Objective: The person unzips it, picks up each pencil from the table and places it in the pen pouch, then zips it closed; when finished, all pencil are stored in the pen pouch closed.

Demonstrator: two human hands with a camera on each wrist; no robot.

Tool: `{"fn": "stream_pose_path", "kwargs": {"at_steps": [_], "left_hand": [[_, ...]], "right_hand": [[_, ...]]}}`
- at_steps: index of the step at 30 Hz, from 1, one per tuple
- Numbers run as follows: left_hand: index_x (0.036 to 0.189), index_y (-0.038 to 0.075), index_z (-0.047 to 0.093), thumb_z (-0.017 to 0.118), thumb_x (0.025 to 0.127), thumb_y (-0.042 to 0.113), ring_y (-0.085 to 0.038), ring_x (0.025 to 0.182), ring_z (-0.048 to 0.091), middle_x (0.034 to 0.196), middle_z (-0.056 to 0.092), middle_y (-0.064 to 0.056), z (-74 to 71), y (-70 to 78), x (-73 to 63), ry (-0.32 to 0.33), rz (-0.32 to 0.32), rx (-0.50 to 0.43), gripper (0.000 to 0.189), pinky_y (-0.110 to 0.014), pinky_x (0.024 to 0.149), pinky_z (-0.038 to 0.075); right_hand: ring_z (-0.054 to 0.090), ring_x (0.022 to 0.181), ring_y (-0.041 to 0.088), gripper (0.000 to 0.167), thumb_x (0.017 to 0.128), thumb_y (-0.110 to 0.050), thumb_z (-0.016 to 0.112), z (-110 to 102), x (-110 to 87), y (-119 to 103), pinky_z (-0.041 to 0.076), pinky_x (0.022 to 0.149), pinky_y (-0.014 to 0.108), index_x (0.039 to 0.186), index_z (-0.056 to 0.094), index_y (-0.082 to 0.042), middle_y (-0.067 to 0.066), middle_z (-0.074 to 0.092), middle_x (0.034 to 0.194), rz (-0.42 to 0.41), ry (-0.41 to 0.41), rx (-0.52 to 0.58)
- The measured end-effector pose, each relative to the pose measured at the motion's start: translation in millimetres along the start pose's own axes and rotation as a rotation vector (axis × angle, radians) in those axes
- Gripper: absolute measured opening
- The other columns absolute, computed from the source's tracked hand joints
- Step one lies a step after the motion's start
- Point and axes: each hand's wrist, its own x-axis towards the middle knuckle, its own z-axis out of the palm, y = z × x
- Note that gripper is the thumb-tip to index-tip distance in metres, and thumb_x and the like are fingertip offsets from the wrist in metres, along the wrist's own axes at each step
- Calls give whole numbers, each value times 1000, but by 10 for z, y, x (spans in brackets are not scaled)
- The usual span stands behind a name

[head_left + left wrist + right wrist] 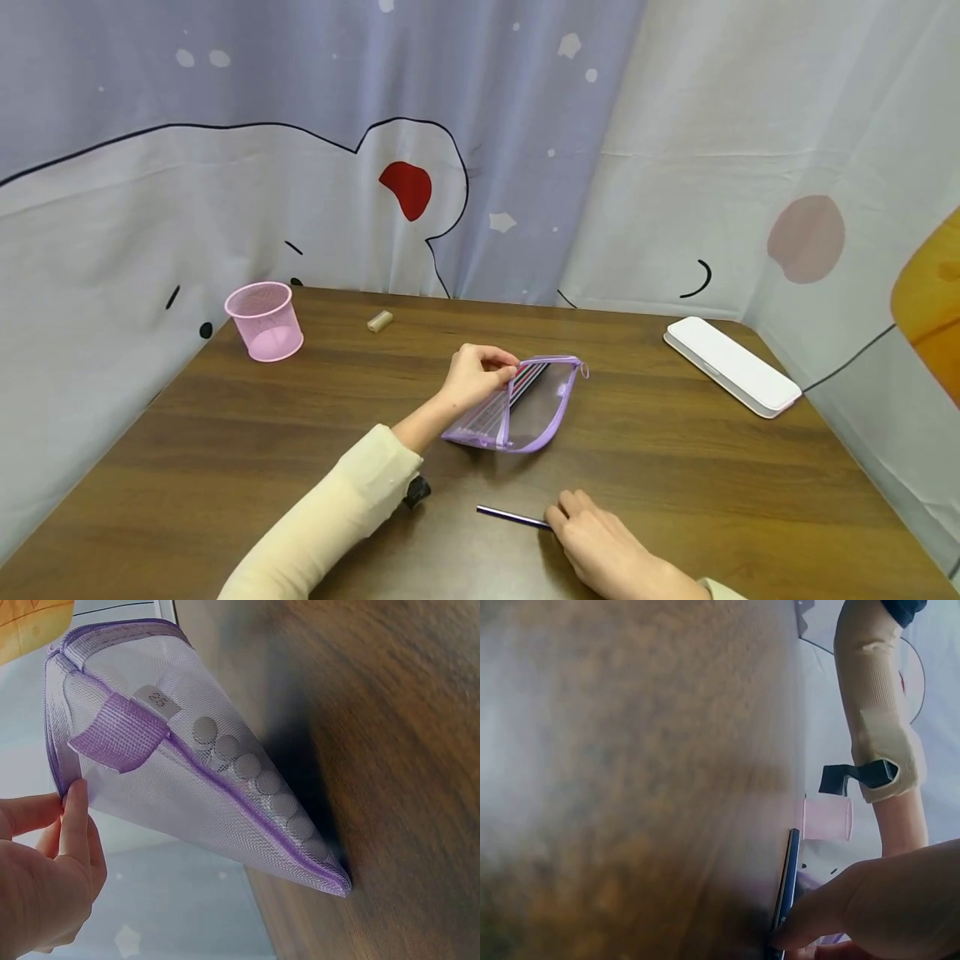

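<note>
My left hand (477,375) pinches the rim of a purple-edged mesh zip pouch (542,433) near the middle of the table. The pouch's mouth gapes toward the right. Several pencils (527,382) lie inside; in the left wrist view their round ends show through the mesh, below a purple fabric tab (124,735). Nearer the front, my right hand (596,537) grips one end of a thin dark pencil (512,517), which points left, low over the table. The right wrist view shows the fingers partly hidden behind the thumb side of the hand.
A pink mesh pen cup (266,333) stands at the back left. A small beige block (380,321), like an eraser, lies to its right. Toward the back right rests a white lidded case (731,367). A printed curtain (510,150) hangs behind the wooden table (712,492).
</note>
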Motion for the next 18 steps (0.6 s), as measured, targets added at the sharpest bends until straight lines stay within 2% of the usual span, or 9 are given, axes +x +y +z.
{"fn": "stream_pose_path", "kwargs": {"at_steps": [5,9,13,18], "left_hand": [[85,-1,69,64,75,3,-8,57,61,76,69,-15,-3,3,-4,-2,-4,-21,12,-19,54,52],[86,-3,69,64,75,2,-9,58,62,76,68,-17,-8,-3,-4,-7,-3,-36,13,-20,55,52],[86,-3,69,64,76,3,-5,56,59,75,68,-16,-18,-10,4,-5,-14,-36,13,-20,55,52],[85,0,69,65,75,4,-3,53,57,73,69,-14,-30,-5,-4,15,-19,-12,12,-19,54,51]], "right_hand": [[40,61,12,23,56,-4,67,-21,-14,-7,33,44,21,70,49,-11,-3,40,68,-82,49,-51],[44,60,12,23,58,-3,65,-94,-39,21,34,43,21,69,48,-12,-4,43,66,-75,27,-15],[49,59,7,21,62,0,63,-212,-61,111,37,45,20,73,51,-13,-7,47,67,-10,7,141],[51,61,-2,29,63,8,61,-352,-23,302,41,51,12,86,59,-9,-7,58,69,85,76,435]]}}
